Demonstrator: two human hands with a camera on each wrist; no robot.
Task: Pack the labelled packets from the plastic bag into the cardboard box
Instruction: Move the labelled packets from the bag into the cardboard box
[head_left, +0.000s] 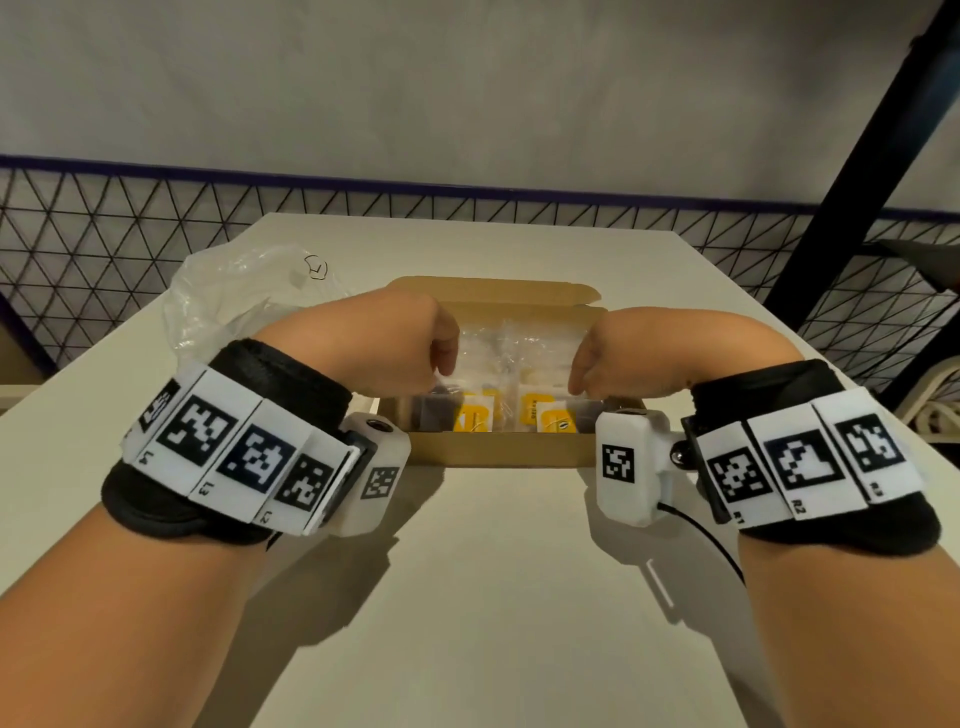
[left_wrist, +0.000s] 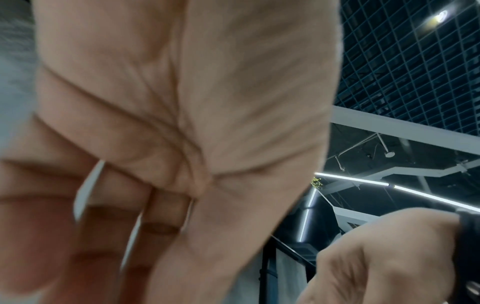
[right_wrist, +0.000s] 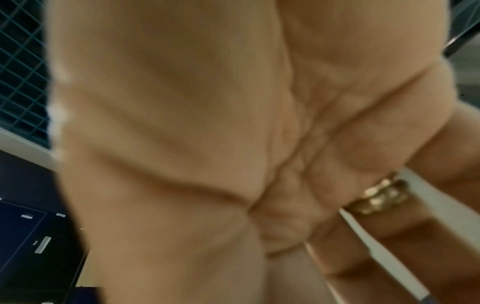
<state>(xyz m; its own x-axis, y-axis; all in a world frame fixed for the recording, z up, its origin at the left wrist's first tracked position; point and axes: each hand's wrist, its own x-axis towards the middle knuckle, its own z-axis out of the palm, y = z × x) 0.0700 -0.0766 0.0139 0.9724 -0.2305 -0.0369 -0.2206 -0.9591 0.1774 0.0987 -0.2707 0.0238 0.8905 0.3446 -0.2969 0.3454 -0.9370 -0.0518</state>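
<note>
An open cardboard box (head_left: 498, 450) sits mid-table with several clear packets inside, their yellow labels (head_left: 475, 418) facing me. Both hands hang over it, fingers pointing down into it. My left hand (head_left: 415, 353) pinches the left edge of a clear packet (head_left: 511, 343) and my right hand (head_left: 613, 358) pinches its right edge, thumbs turned inward. The fingertips are hidden behind the knuckles. A crumpled clear plastic bag (head_left: 234, 296) lies left of the box. The wrist views are blurred and filled by the left palm (left_wrist: 155, 123) and the right palm (right_wrist: 207, 123), fingers reaching down.
The white table (head_left: 493, 597) runs toward me below the box. A black wire mesh fence (head_left: 104, 234) runs behind the table and a dark post (head_left: 857, 182) stands at right. The box's back flap (head_left: 493, 288) stands open. A gold ring (right_wrist: 379, 195) is on a right finger.
</note>
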